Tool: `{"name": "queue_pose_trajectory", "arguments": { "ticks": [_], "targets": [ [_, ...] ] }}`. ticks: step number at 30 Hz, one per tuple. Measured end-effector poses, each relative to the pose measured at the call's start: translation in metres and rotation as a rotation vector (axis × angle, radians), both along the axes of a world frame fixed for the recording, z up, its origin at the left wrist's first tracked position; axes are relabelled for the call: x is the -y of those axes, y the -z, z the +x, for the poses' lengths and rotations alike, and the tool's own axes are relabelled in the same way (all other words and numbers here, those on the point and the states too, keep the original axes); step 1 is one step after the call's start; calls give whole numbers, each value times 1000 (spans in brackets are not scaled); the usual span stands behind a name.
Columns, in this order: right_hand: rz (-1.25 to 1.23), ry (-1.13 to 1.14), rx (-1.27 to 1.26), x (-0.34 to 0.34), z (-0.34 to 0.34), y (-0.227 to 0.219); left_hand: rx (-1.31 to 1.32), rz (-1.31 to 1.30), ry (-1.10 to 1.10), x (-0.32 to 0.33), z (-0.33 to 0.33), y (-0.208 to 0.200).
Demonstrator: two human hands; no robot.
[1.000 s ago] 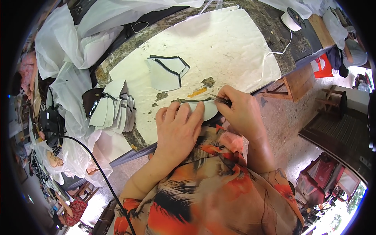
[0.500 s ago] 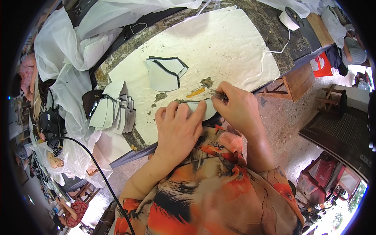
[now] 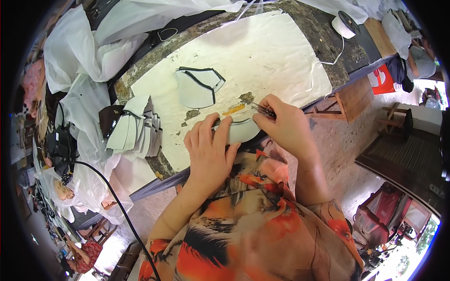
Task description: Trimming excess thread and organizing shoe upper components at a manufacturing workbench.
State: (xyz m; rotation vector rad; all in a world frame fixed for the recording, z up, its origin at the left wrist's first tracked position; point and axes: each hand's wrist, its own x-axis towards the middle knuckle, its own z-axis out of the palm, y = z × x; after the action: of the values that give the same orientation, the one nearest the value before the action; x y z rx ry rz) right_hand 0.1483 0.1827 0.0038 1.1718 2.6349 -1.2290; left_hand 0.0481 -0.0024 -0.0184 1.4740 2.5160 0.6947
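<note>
At the near edge of the table lies a pale, curved cut piece (image 3: 241, 131) with a dark strip along its far edge. My left hand (image 3: 208, 143) rests on its left end, fingers stretched out and thumb apart, pressing it down. In my right hand (image 3: 287, 122) is a slim pointed metal tool (image 3: 265, 111) with a dark handle; its fingers are closed round it, just above the piece's right end. Two similar dark-edged pieces (image 3: 197, 93) lie farther off on the worn white sheet (image 3: 262, 56). A fanned stack of pale pieces (image 3: 133, 131) sits at the left.
White plastic bags (image 3: 70, 51) crowd the left and far side. A spool of white cord (image 3: 344, 25) stands at the far right, its cord trailing over the sheet. A black cable (image 3: 110, 192) runs past my left arm. A wooden stool (image 3: 356, 96) stands beyond the table's right edge.
My left hand has shifted slightly left, its thumb now apart from its fingers, baring more of the curved piece. My right hand and the pointed tool have moved up a little, off the piece's edge.
</note>
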Motion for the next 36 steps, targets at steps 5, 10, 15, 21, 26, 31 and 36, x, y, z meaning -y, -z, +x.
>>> {"name": "queue_pose_trajectory", "arguments": {
  "ticks": [5, 10, 15, 21, 26, 31, 36],
  "targets": [
    [-249, -43, -71, -11, 7, -3, 9, 42, 11, 2, -2, 3],
    [-337, -84, -76, -6, 3, -6, 71, 91, 2, -1, -5, 2],
    [-371, -116, -39, -6, -3, -6, 142, 79, 8, 0, -11, 0],
    [-399, -144, -110, -5, -2, -6, 450, 45, 30, -5, -30, -31],
    [-503, -177, -178, -7, -4, -7, 583, 63, 80, -7, -42, -30],
    [-707, -181, -256, -11, -4, -12, 1242, 2, -118, -4, -48, -37],
    [-695, -263, -219, -9, -10, -22, 1165, 3, -20, -6, -53, -43]
  ]
}}
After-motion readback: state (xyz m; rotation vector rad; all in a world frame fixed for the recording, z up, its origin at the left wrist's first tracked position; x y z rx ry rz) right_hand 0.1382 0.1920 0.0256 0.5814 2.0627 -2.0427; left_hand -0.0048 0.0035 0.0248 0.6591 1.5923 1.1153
